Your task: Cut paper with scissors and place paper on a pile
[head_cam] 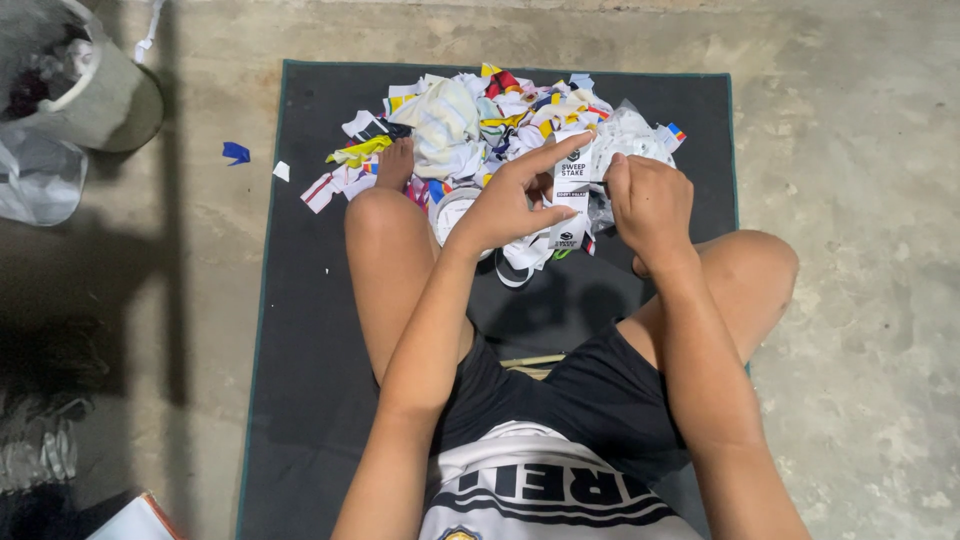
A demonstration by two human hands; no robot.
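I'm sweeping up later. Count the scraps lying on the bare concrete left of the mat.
2. A blue scrap lies further left; a white scrap lies beside the mat edge. More may be hidden in the shadow near the bin.

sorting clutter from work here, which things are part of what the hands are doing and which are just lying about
In use:
left hand
right hand
white label strip held between both hands
pile of scraps
dark mat

Lying about:
grey bucket
clear plastic bag
blue scrap on the floor
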